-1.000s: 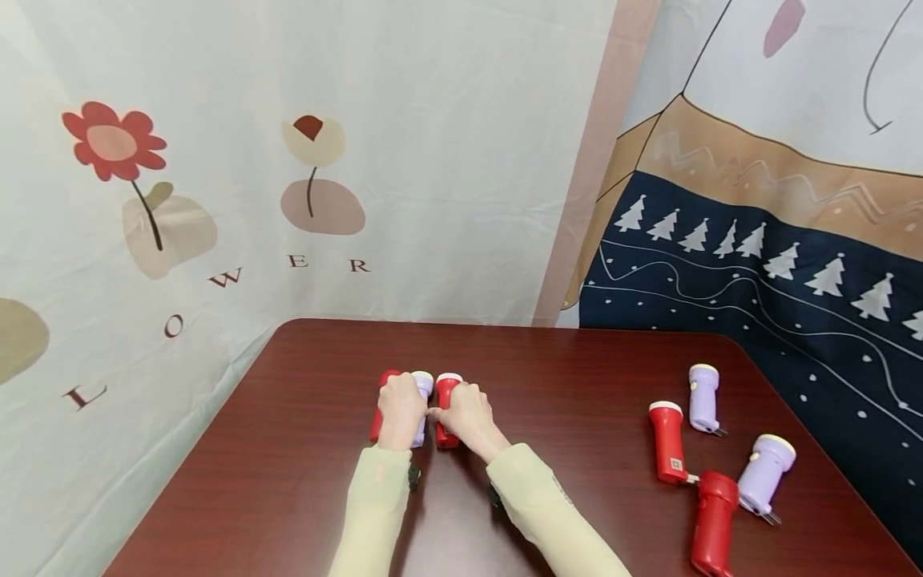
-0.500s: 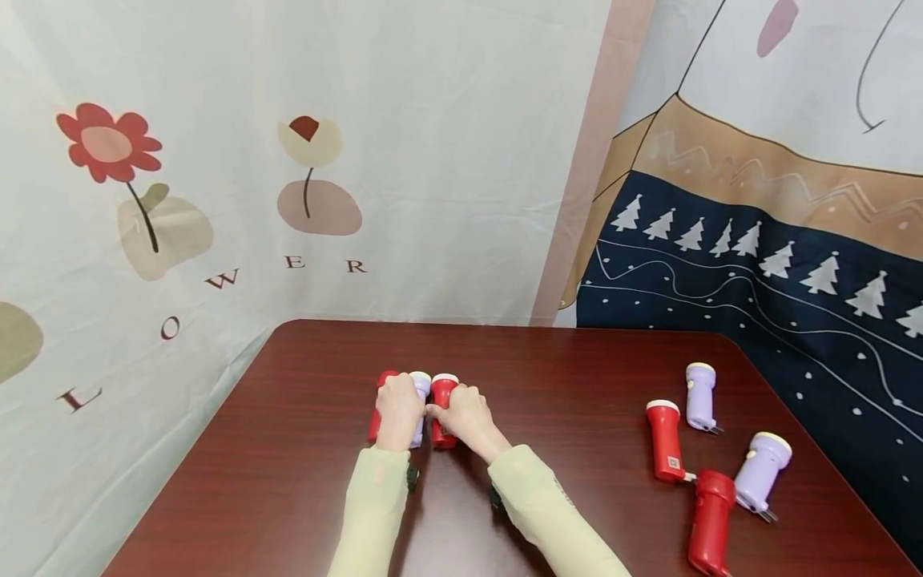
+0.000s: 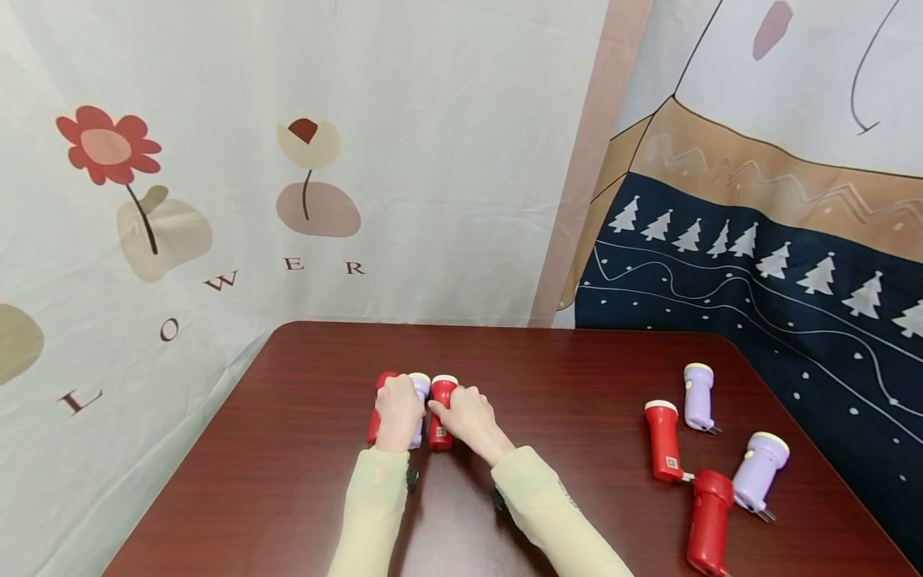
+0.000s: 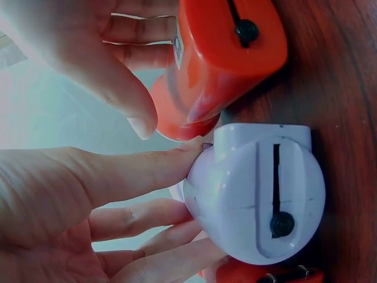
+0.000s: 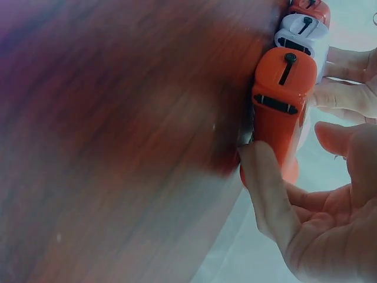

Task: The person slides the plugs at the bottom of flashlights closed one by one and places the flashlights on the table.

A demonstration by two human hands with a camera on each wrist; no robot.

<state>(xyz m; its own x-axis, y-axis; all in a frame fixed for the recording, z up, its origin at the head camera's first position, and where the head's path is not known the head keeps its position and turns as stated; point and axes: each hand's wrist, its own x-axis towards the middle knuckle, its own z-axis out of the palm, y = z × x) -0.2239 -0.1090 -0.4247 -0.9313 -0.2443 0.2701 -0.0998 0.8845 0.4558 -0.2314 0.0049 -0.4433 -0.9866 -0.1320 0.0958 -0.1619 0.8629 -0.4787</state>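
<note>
Three flashlights stand side by side at mid-table. My left hand (image 3: pixel 397 410) reaches over the lavender flashlight (image 4: pixel 235 194) and holds it, thumb against one side and fingers across the other. On its left lies a red flashlight (image 3: pixel 375 425), partly hidden behind that hand. To the right sits another red flashlight (image 5: pixel 283 82), close beside the lavender one. My right hand (image 3: pixel 469 418) touches this flashlight's right side with its fingers (image 5: pixel 264 183), while its thumb (image 4: pixel 141 121) is held off it.
At the right of the brown table (image 3: pixel 288 497) lie a lavender flashlight (image 3: pixel 698 397), a red flashlight (image 3: pixel 663 441), another lavender flashlight (image 3: pixel 760 473) with prongs showing, and a red flashlight (image 3: pixel 710 521) near the front. Printed curtains hang behind the table's far edge.
The red flashlight under my right hand has shifted left, nearer the lavender one. My right thumb has lifted away from it. My left hand keeps its place.
</note>
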